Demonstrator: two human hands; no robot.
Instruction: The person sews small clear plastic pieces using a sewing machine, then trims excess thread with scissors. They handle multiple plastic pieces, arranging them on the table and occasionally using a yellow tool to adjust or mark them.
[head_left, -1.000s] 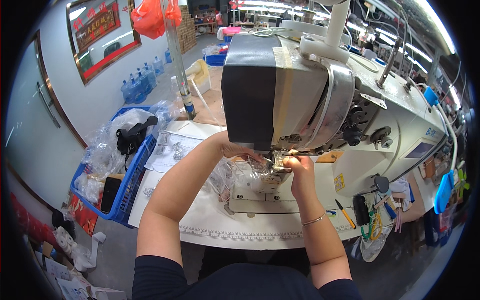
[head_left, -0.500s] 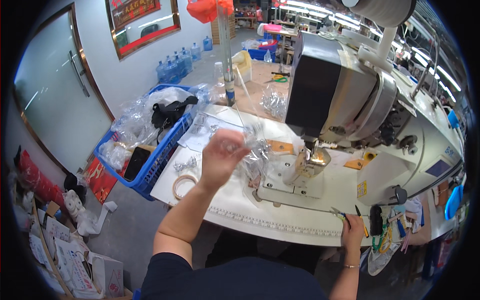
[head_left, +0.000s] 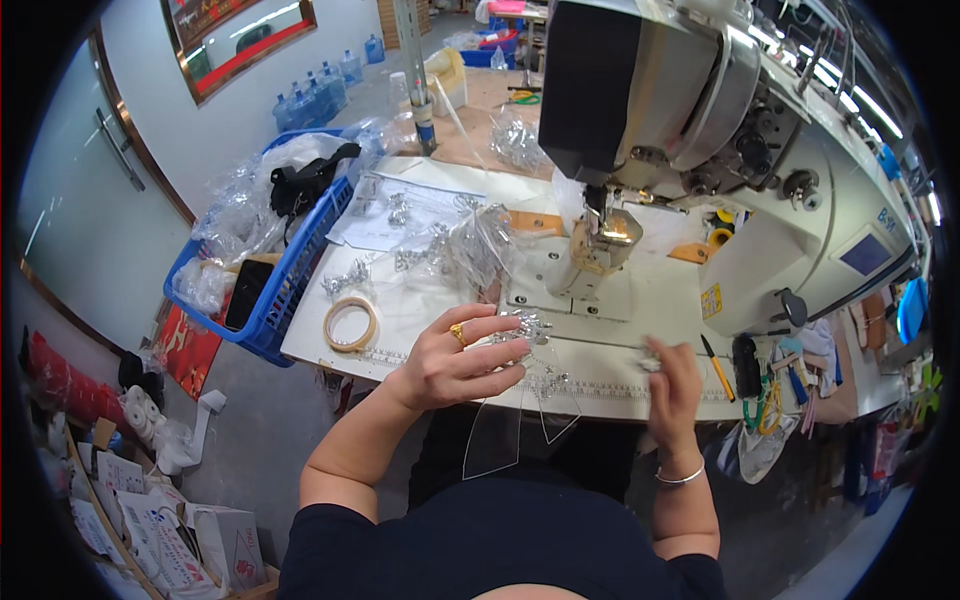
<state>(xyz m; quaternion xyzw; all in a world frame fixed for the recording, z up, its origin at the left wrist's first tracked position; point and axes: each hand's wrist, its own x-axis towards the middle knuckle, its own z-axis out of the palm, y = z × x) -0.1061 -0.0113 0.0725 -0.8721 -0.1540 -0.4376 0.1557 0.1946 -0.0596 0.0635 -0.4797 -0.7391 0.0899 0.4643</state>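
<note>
My left hand (head_left: pixel 455 360), a ring on one finger, is closed on a cluster of shiny silver metal pieces (head_left: pixel 530 328) at the table's front edge. Below it hang thin clear plastic strips (head_left: pixel 495 440) with pointed ends. To the right, my right hand (head_left: pixel 672 390) is raised over the front edge, blurred, its fingers curled around small silvery-tipped thread snips (head_left: pixel 648 362). The sewing machine (head_left: pixel 600 245) stands just beyond both hands, its needle area lit. A crumpled clear plastic bag (head_left: pixel 480 245) lies left of the machine bed.
A tape roll (head_left: pixel 350 325) and more silver pieces (head_left: pixel 345 280) lie at the left, by a paper sheet (head_left: pixel 385 205). A blue basket (head_left: pixel 270 325) of plastic bags stands beside the table. A yellow pen (head_left: pixel 722 378) and scissors (head_left: pixel 768 408) are at the right.
My left hand has come from the plastic bag toward me, with silver pieces and clear strips in it. My right hand has lifted the snips off the table. The view has shifted.
</note>
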